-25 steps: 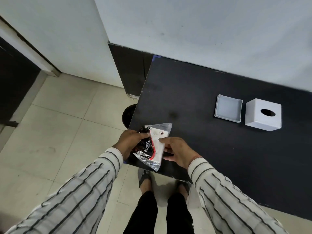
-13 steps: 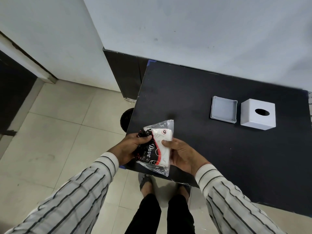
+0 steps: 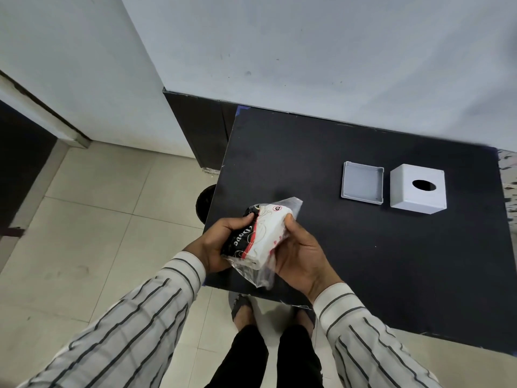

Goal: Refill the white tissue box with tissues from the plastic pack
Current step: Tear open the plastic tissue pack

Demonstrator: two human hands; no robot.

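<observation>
A plastic tissue pack (image 3: 261,238), white and black with red trim and clear crinkled ends, is held over the near left corner of the black table (image 3: 363,247). My left hand (image 3: 221,242) grips its black left side. My right hand (image 3: 300,254) cups its white right side, thumb on the top edge. The white tissue box (image 3: 418,189), a cube with an oval hole on top, stands at the table's far right. Its shallow white base tray (image 3: 362,182) lies open side up just left of it.
The table stands against a pale wall (image 3: 307,51). A round dark bin (image 3: 205,201) sits on the tiled floor (image 3: 98,233) at the table's left edge. My feet (image 3: 243,309) are at the near edge.
Both hands have lifted and tilted the pack a little nearer to me, and my right hand has moved under its right side. The box and tray have not moved.
</observation>
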